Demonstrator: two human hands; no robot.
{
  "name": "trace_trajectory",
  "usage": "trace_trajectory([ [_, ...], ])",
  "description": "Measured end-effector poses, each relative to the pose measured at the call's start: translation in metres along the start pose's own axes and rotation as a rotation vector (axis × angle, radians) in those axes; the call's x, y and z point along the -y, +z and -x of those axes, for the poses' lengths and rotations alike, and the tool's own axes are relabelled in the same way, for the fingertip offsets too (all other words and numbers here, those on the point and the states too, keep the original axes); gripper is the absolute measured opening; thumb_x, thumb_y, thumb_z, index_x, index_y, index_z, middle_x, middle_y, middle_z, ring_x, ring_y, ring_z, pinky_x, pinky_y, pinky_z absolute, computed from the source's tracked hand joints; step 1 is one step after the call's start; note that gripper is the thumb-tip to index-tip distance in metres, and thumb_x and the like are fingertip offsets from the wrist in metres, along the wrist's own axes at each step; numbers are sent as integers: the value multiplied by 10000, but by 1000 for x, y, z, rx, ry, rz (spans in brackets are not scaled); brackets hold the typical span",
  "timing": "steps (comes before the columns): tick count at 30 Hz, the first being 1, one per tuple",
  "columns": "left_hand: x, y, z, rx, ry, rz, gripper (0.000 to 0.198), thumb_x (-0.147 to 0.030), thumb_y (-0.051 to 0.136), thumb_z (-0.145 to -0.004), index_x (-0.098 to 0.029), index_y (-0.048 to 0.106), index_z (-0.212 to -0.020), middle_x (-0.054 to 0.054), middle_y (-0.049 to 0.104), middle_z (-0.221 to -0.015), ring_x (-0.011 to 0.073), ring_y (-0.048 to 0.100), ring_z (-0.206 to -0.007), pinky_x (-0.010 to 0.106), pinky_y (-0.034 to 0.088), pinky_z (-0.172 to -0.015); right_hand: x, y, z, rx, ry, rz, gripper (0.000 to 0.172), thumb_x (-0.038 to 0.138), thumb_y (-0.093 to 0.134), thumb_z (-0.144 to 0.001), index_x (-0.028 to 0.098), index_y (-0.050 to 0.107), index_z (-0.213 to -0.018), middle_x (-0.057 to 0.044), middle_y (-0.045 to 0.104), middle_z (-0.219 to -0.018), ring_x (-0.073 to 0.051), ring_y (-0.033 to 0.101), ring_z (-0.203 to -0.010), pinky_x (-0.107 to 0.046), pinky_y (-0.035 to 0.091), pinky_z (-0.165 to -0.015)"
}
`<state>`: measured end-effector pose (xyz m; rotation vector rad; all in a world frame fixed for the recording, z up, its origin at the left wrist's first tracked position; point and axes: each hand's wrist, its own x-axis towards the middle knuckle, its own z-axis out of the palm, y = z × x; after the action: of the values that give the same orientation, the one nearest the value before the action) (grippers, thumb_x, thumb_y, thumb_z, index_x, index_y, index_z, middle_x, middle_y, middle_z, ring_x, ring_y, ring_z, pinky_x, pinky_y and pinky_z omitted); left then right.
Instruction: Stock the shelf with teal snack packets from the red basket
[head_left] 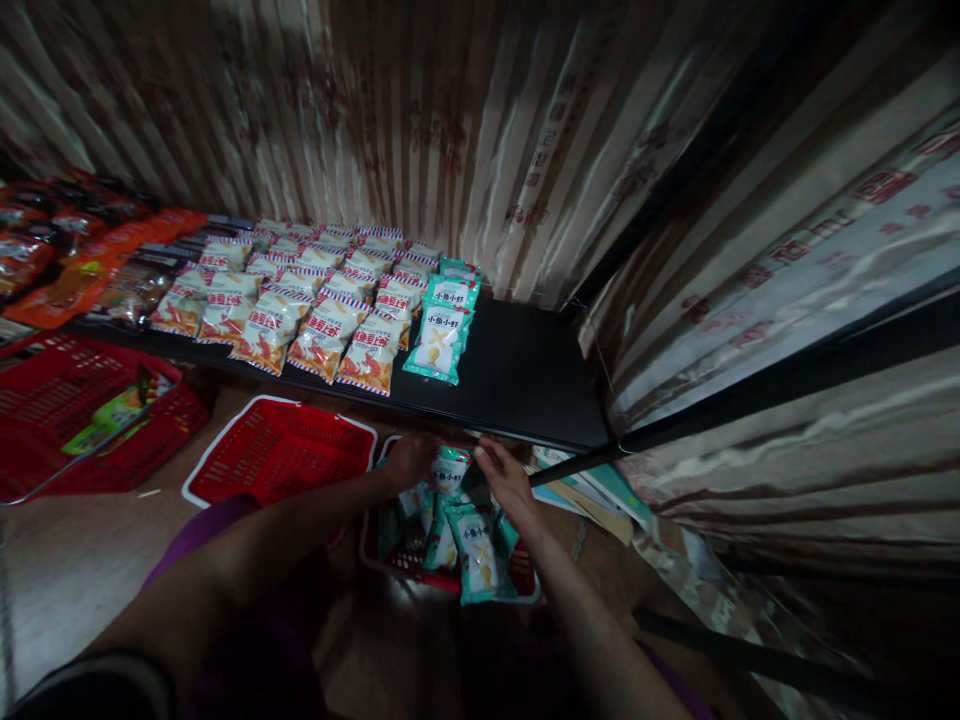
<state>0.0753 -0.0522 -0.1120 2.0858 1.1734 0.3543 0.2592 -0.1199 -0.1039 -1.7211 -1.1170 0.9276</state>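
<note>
A red basket [390,572] holding several teal snack bags [480,560] stands on the floor before me. At its far side, one teal snack bag [451,468] lies between my hands. My left hand [412,462] is closed at this bag's left edge; its fingertips are in shadow. My right hand [506,482] is beside the bag's right edge with fingers stretched and parted, and I see nothing held in it. On the black shelf [525,370] above, two rows of teal bags [441,340] lie to the right of white-and-orange snack bags [326,335].
To the left are a red basket with a white rim [289,450] and another red basket [112,440] with green packs. Orange packages [82,265] fill the shelf's left end. Patterned curtains [450,120] hang behind. Flat cardboard [592,490] lies under the shelf's right end.
</note>
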Motion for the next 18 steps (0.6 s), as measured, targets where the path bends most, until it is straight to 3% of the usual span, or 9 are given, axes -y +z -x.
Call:
trace_trajectory([
  [4,-15,-36,11,-97,110,61,289,-204,413,-873,-192,669,-1007,41,694,-1012,144,625,-925,273,468,-883,27,2,7,122,31,-235,469,527,678,-678,206,670,-1020,-62,714,-991,-217,657,-934,-365,517,-830],
  [7,-26,-52,13,-192,180,157,244,-220,458,-850,-178,681,-941,40,701,-935,145,630,-857,268,481,-840,47,0,14,85,66,-261,418,520,700,-662,187,702,-916,-30,716,-813,-195,653,-784,-313,521,-720],
  [9,-34,-57,12,-218,191,231,230,-224,475,-837,-174,685,-916,36,701,-917,145,631,-846,264,482,-826,61,-3,16,52,53,-297,434,499,716,-655,196,698,-965,-8,703,-762,-173,638,-734,-285,510,-684],
  [13,-51,-65,8,-231,142,419,207,-262,525,-810,-166,680,-908,33,697,-902,151,629,-838,265,482,-799,88,-10,15,31,23,-311,420,476,745,-621,205,702,-939,20,677,-675,-127,586,-593,-233,470,-562],
  [18,-74,-73,8,-140,52,916,370,-347,609,-781,-129,593,-1080,78,684,-1010,178,635,-921,296,489,-827,118,-19,7,-114,64,-403,406,476,778,-549,183,695,-817,15,656,-619,-134,568,-512,-249,465,-478],
])
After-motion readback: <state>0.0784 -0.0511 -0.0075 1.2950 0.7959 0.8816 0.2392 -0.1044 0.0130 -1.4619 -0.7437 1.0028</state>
